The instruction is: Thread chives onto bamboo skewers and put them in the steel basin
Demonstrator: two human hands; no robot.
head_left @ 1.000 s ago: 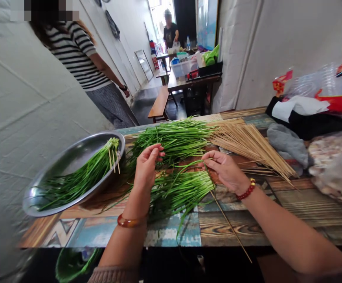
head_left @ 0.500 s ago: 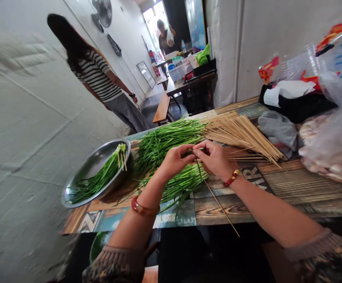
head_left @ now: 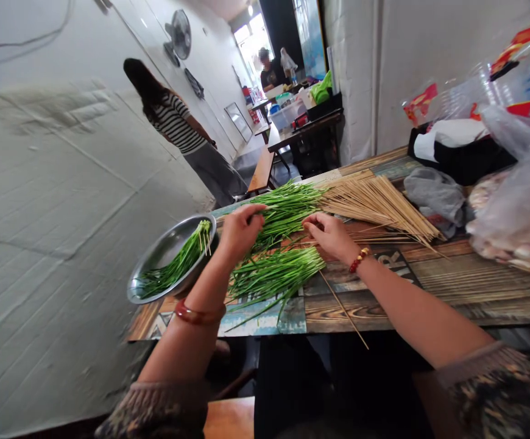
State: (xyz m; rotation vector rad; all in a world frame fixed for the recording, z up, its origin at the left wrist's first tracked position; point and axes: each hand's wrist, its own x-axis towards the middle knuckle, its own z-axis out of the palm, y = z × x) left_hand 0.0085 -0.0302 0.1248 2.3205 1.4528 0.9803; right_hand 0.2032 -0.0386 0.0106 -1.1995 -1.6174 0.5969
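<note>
My left hand (head_left: 242,228) is raised over the left side of the heap of garlic chives (head_left: 287,207), its index finger stretched out and a gap below it to the thumb. To the right, my right hand (head_left: 331,233) has its fingers curled toward the thumb in a loose pinch; anything between the tips is too small to make out. Below both hands lies a second row of garlic chives (head_left: 283,274), pale ends to the right. A bamboo skewer (head_left: 345,310) runs from those ends past the table's front edge. Many bamboo skewers (head_left: 379,204) lie fanned out beyond my right hand.
A metal basin (head_left: 139,283) at the table's left end holds skewered chives (head_left: 178,262). On the right are a bag of garlic (head_left: 516,225), a clear plastic bag (head_left: 436,195) and a black bag (head_left: 470,161). One person (head_left: 183,131) stands by the wall, another farther back.
My hands, together at a chive stalk half a second ago, are now apart. The left has moved left and up; that stalk no longer hangs between them. The view has shifted slightly.
</note>
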